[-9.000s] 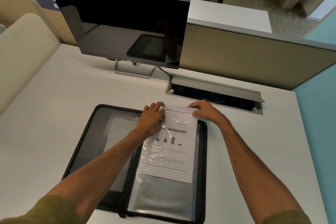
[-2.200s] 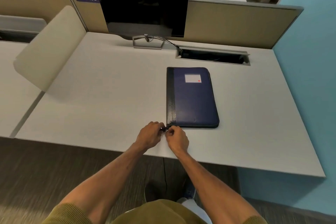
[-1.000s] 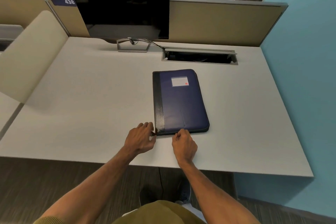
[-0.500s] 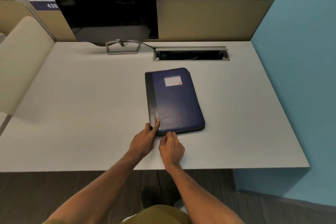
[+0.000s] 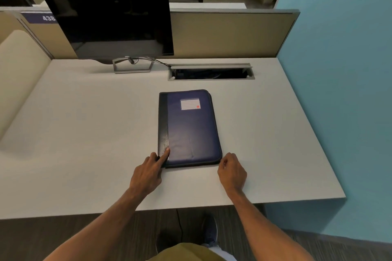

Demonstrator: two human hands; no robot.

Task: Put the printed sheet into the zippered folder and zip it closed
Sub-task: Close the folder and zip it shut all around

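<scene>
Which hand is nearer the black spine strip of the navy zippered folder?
Left. The left hand touches the black spine strip at its near end; the right hand sits at the folder's opposite near corner, off the strip.

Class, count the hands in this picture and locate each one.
2. The left hand presses a finger on the zippered folder at its near-left corner; the right hand, fingers curled, sits at its near-right corner.
</scene>
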